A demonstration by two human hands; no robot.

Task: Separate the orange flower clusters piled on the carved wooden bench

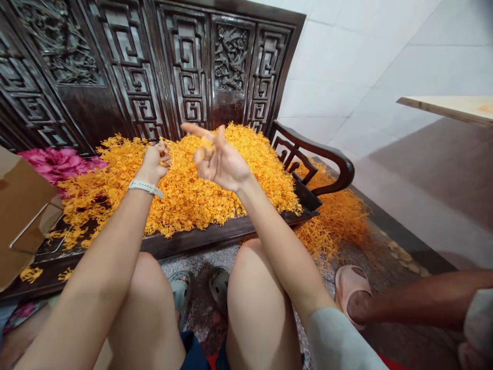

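Observation:
Heaped on a dark carved wooden bench (192,234) is a big pile of orange-yellow curly pieces (192,200). My left hand (156,160), with a pale band on its wrist, is over the left part of the pile, its fingers curled around a small orange-yellow piece (166,146). To its right, my right hand (221,160) is palm up above the pile, fingers spread and slightly blurred, and nothing shows in it.
Pink material (61,164) and a cardboard box (23,205) with a metal wire are at the left. More orange pieces (335,221) lie on the floor beyond the armrest (339,167). A person's leg (419,300) is at the lower right, below a board edge (442,107).

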